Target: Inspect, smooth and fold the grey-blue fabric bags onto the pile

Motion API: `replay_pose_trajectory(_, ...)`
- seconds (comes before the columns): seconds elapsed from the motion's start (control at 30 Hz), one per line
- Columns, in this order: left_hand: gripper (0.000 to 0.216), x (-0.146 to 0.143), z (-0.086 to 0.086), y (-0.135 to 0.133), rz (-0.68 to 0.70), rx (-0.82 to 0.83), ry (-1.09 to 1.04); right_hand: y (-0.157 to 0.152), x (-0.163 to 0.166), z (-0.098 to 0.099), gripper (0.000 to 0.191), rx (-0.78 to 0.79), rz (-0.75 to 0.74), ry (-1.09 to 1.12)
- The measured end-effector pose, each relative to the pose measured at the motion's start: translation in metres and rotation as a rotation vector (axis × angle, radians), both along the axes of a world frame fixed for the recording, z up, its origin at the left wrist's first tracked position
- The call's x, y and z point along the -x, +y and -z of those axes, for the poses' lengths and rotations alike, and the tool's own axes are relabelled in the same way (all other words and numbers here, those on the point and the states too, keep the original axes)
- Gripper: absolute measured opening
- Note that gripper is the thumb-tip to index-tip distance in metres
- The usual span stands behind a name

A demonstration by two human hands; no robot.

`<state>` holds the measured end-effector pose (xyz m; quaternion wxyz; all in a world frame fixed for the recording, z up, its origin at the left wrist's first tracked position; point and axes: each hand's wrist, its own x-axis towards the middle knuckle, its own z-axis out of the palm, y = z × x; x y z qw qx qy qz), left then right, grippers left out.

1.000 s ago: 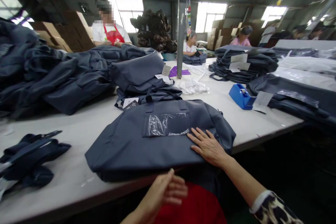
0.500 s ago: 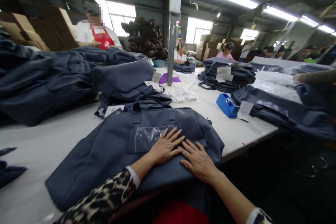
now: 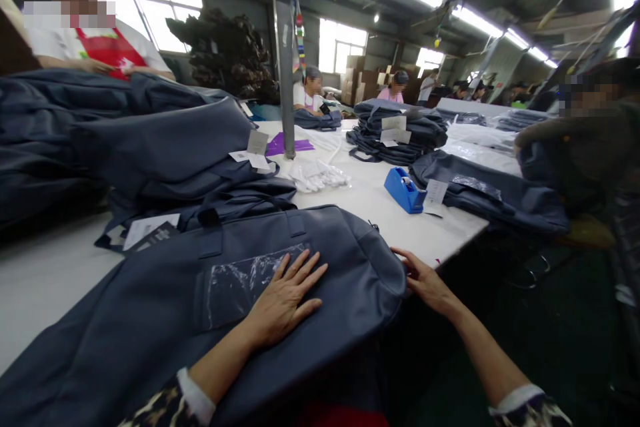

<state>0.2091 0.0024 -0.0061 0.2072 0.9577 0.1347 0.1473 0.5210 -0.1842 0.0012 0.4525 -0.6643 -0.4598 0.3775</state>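
A long navy leather-like bag (image 3: 160, 323) is already laid at the near edge of the white counter (image 3: 453, 230) and pressed by the left hand (image 3: 281, 301), fingers spread; its end, seemingly unflattened, is met by the right hand (image 3: 427, 287), fingers curved, whether pinching cannot be told.

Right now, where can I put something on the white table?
Bare white tabletop shows between the large, smooth navy bag and the blue, boxy tape dispenser, and at far left, between that bag and the heaped navy bags. Behind the large bag it's crowded with paper-tagged navy bags.
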Motion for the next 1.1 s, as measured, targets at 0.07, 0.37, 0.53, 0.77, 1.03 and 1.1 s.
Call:
replay_pose_trajectory(0.07, 0.058, 0.002, -0.002, -0.004, 0.031, 0.026, -0.009, 0.005, 0.002, 0.005, 0.063, -0.033, 0.011, 0.067)
replay_pose_trajectory(0.37, 0.024, -0.043, -0.039, -0.038, 0.178, 0.200, 0.026, 0.011, -0.008, 0.018, 0.052, -0.015, 0.009, 0.200)
replay_pose_trajectory(0.53, 0.058, -0.082, -0.034, -0.064, 0.238, 0.459, -0.164, 0.004, -0.006, 0.017, 0.047, -0.021, 0.043, 0.206)
replay_pose_trajectory(0.77, 0.071, -0.078, -0.027, -0.065, 0.426, 0.542, -0.074, -0.004, -0.024, -0.003, 0.040, 0.102, 0.081, 0.307)
replay_pose_trajectory(1.03, 0.071, -0.078, -0.026, -0.062, 0.443, 0.414, -0.088, 0.027, -0.017, -0.016, 0.054, 0.319, 0.128, -0.004)
replay_pose_trajectory(1.1, 0.070, -0.078, -0.025, -0.062, 0.437, 0.431, -0.099, 0.024, -0.014, -0.014, 0.058, 0.343, 0.103, -0.028)
